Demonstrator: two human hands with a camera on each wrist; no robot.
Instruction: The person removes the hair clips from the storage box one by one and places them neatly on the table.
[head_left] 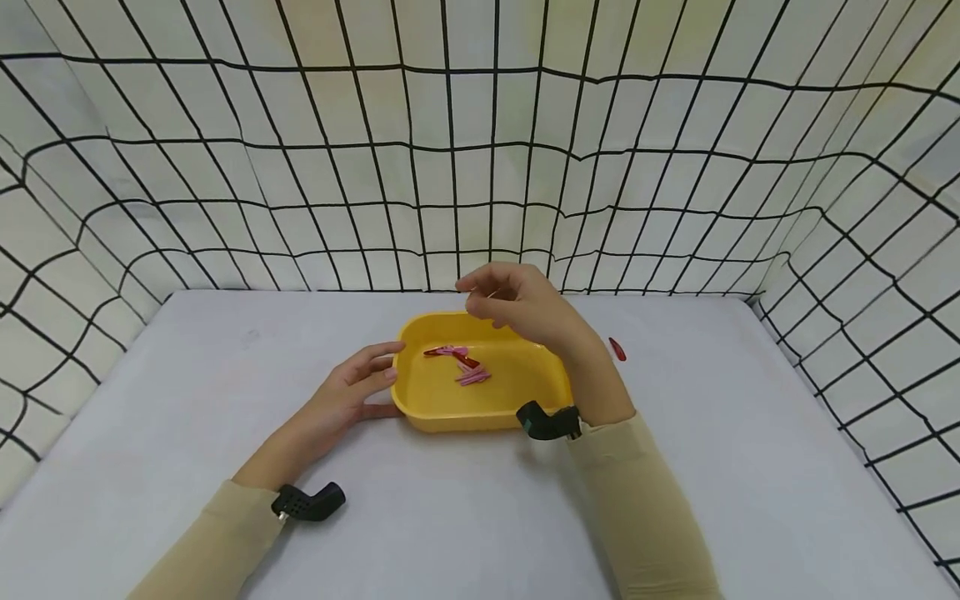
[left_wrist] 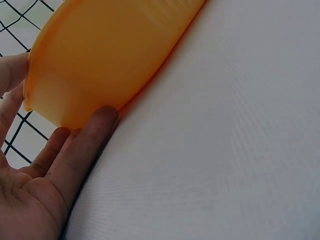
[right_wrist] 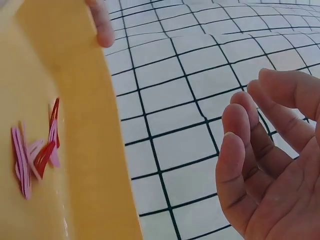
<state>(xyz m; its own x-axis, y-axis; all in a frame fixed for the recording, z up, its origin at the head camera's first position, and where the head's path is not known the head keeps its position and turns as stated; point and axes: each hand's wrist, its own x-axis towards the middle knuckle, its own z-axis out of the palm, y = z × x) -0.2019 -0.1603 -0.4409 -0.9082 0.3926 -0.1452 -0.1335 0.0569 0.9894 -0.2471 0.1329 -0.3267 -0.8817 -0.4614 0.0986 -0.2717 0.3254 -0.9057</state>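
A yellow plastic tray [head_left: 480, 421] stands on the white surface, and several pink and red hair clips [head_left: 472, 375] lie bunched in its left part. My left hand [head_left: 352, 383] is at the tray's left end. Its spread, fairly straight fingers touch the rim and the outer wall [left_wrist: 95, 75]. Over the tray's far right part hovers my right hand [head_left: 528, 308], fingers loosely bent and thumb near the index finger. The right wrist view shows a gap between the fingers [right_wrist: 232, 165] and nothing held there. One red hair clip [head_left: 617, 349] lies on the surface right of the tray.
Black wire grid panels [head_left: 472, 175] backed with white cloth rise behind the white-covered table [head_left: 450, 517] and along both sides. A black wrist camera [head_left: 307, 502] sits at the left sleeve, another black camera [head_left: 549, 421] at the right sleeve.
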